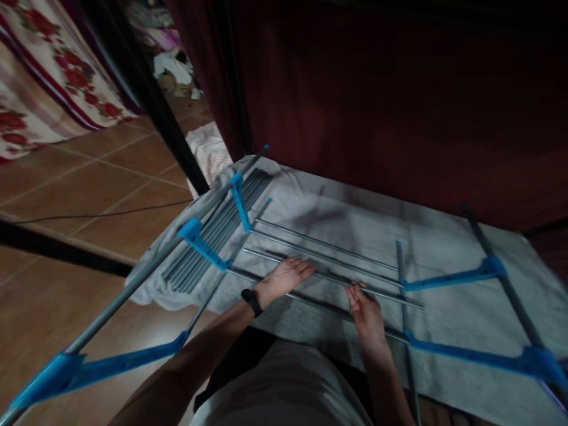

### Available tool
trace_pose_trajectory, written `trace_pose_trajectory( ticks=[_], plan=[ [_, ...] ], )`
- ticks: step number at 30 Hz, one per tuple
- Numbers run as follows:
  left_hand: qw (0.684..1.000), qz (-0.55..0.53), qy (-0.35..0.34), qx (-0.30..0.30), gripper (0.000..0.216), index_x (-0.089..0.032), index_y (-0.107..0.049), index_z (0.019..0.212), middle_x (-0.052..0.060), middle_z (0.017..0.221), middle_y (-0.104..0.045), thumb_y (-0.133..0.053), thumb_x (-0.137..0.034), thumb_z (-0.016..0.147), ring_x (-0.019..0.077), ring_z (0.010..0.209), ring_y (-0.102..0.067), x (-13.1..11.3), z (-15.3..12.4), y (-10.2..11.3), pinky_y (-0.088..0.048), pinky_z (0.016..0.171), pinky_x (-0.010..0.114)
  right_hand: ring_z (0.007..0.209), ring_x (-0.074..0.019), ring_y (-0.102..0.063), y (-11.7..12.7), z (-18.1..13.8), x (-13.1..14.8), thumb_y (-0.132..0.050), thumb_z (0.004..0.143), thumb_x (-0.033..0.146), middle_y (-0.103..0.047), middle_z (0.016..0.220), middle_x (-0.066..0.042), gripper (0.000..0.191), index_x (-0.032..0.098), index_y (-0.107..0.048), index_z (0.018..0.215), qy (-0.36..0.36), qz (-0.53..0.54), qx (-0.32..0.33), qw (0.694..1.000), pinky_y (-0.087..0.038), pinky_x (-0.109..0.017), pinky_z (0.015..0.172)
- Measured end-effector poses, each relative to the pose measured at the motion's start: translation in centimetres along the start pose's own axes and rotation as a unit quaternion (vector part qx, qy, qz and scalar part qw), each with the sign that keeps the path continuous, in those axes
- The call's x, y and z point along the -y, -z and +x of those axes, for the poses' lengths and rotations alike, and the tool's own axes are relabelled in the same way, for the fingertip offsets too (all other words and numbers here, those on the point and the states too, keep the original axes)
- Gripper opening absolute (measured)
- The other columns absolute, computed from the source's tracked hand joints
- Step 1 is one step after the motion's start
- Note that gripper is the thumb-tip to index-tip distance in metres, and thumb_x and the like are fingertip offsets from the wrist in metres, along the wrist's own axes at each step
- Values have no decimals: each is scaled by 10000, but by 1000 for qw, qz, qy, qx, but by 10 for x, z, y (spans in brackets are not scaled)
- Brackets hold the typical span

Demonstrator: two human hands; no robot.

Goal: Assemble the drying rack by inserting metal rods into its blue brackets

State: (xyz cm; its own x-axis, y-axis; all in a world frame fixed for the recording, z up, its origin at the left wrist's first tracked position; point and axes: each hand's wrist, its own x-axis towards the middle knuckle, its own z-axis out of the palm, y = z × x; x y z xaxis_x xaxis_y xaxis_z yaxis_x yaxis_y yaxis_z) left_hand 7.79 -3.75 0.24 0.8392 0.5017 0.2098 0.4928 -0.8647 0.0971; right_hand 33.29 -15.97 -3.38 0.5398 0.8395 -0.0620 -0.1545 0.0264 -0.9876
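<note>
A loose grey metal rod (328, 276) lies crosswise over the frame of metal tubes with blue plastic brackets. My left hand (286, 277), a dark watch on its wrist, closes over this rod left of its middle. Farther right, my right hand (364, 305) pinches the same rod, fingers at its near side. Just beyond both hands runs a fixed crossbar (319, 253), with a thinner rod (328, 244) behind it. A nearer crossbar (317, 303) passes by my wrists. Blue brackets (204, 245) join the tubes on the left, and another blue bracket (452, 278) sits on the right.
Several grey rods (222, 231) lie side by side on the left of the bed, on a pale sheet (448, 236). Dark red curtain (377, 106) hangs behind. Black posts (155, 106) stand at left, above a tiled floor (97, 183) crossed by a cable (110, 213).
</note>
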Motion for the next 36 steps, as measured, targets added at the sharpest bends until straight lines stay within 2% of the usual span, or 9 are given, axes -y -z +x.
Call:
trace_pose_trajectory(
  ticks=[3, 5, 8, 13, 16, 21, 26, 30, 36],
  plan=[
    [1000, -19, 19, -10, 277, -191, -705, 1292, 91, 1092, -768, -531, -224, 1079, 229, 1022, -712, 5, -1, -4, -506, 959, 372, 1039, -251, -695, -11, 1, -4, -881, 688, 528, -715, 957, -26, 384, 282, -643, 863, -78, 87, -76, 990, -576, -556, 1031],
    [999, -36, 23, -15, 268, -199, -721, 1268, 90, 1077, -778, -538, -244, 1078, 236, 1004, -721, 8, -2, -6, -519, 954, 385, 1025, -241, -704, -17, 2, -5, -903, 663, 448, -718, 951, -13, 371, 287, -644, 874, -93, 126, -92, 983, -585, -524, 1026],
    [998, -56, 26, -19, 273, -198, -733, 1244, 98, 1088, -790, -520, -246, 1079, 250, 977, -732, 13, -2, -6, -541, 938, 407, 1016, -228, -720, -21, 3, -3, -890, 703, 402, -733, 966, -15, 328, 281, -657, 900, -95, 157, -93, 979, -598, -478, 1014],
    [995, -80, 50, -21, 293, -208, -744, 1202, 97, 1074, -798, -482, -233, 1073, 247, 963, -742, 26, -5, -6, -571, 925, 402, 907, -186, -713, -6, 10, -3, -880, 714, 393, -710, 909, 10, 308, 282, -633, 862, -87, 187, -151, 967, -613, -426, 982],
    [994, -88, 62, -29, 305, -219, -750, 1192, 92, 1088, -804, -472, -267, 1075, 252, 1001, -751, 36, -9, -7, -585, 943, 410, 867, -195, -701, 9, 15, -4, -852, 716, 404, -690, 854, 17, 295, 288, -608, 833, -78, 175, -178, 965, -622, -429, 944],
    [993, -93, 69, -25, 347, -200, -755, 1240, 111, 1132, -806, -511, -382, 1075, 279, 1056, -757, 41, -14, -7, -591, 981, 442, 857, -197, -689, 28, 20, -2, -797, 791, 490, -668, 821, 19, 291, 281, -606, 862, -69, 159, -203, 964, -620, -435, 949],
    [993, -86, 78, -22, 345, -201, -773, 1169, 106, 1085, -800, -490, -376, 1077, 264, 1001, -756, 40, -14, -1, -587, 973, 433, 857, -168, -705, 41, 23, 3, -718, 878, 541, -682, 846, 32, 272, 293, -625, 937, -64, 198, -228, 951, -632, -390, 941],
    [992, -91, 80, -29, 348, -220, -775, 1119, 95, 1052, -809, -462, -365, 1074, 258, 985, -755, 39, -14, 0, -585, 964, 427, 884, -142, -717, 45, 21, 6, -703, 904, 524, -707, 911, 37, 250, 289, -631, 951, -62, 209, -225, 950, -631, -351, 931],
    [993, -82, 79, -44, 380, -236, -784, 1107, 94, 1044, -820, -433, -376, 1063, 272, 974, -762, 43, -14, -1, -591, 945, 440, 867, -171, -722, 43, 26, 11, -690, 918, 508, -705, 886, 23, 217, 296, -643, 920, -70, 206, -216, 952, -640, -378, 891]
  ],
)
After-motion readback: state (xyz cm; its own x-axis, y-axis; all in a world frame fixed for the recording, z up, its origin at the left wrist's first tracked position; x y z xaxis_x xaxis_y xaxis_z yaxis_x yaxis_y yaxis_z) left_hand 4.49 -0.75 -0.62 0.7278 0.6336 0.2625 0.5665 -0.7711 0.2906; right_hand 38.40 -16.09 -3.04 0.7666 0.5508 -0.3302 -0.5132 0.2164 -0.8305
